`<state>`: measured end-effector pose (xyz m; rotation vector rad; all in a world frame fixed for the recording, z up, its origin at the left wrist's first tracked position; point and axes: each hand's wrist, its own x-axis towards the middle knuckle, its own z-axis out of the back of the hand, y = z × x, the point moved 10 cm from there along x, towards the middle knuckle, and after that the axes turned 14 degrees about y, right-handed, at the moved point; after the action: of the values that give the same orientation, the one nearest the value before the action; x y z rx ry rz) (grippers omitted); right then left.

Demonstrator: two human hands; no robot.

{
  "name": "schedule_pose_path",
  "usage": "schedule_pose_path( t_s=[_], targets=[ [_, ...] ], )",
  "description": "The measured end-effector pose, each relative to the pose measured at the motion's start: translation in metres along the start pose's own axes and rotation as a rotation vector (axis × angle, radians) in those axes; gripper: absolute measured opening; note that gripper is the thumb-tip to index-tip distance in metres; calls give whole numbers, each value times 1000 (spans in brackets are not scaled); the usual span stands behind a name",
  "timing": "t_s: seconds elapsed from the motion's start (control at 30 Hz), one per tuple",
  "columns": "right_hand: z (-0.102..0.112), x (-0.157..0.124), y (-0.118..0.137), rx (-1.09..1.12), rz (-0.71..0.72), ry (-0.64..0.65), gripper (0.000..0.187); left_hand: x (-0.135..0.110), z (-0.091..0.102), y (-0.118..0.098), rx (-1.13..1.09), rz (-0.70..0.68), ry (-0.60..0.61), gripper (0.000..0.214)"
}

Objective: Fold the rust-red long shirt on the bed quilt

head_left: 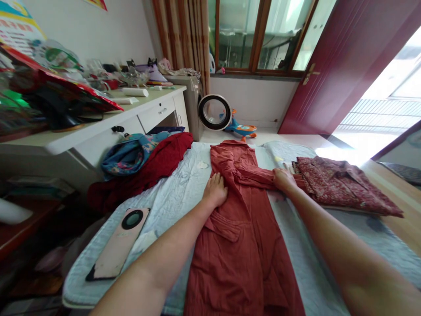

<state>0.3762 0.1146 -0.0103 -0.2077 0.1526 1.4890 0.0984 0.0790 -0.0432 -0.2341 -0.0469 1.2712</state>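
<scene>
A rust-red long-sleeved shirt (237, 245) with a flap pocket lies lengthwise on a pale blue quilted bed cover (177, 184). My left hand (215, 190) rests on its left edge, fingers flat on the cloth. Out to the right, my right hand (284, 179) is closed around a sleeve (256, 175), which stretches across the shirt's upper part. Just beyond that hand, a folded maroon patterned garment (342, 180) lies on a stack. The fingertips of my right hand are partly hidden.
A pink phone (120, 241) lies at the bed's left edge. Behind it are a dark red cloth (158, 164) and a blue floral cloth (131, 151). A cluttered white desk (161, 103) runs along the left. A washing machine (192, 98) stands beyond with its round door open.
</scene>
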Motion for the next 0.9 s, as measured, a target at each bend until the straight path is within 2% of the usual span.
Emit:
schedule_pose_path(
  t_s=[0.17,0.3,0.43,0.6,0.67,0.8,0.9],
  targets=[
    [-10,17,1,-86,12,11,36,-4,-13,0,32,-14,-28,59],
    [2,23,2,-107,21,43,25,-6,-10,3,18,13,-52,61],
    [33,23,-8,-47,25,42,31,-6,-9,6,-5,53,-53,71],
    [90,8,-42,33,-38,-139,31,-6,-11,8,-24,54,-61,76],
    [103,3,-57,31,-103,-170,30,-5,-12,9,-37,52,-63,77],
    [100,-2,-76,31,-312,-137,34,-5,-11,12,-77,62,-78,84],
    [88,-1,-73,70,-379,-152,37,-4,-9,13,-88,61,-91,85]
  ],
)
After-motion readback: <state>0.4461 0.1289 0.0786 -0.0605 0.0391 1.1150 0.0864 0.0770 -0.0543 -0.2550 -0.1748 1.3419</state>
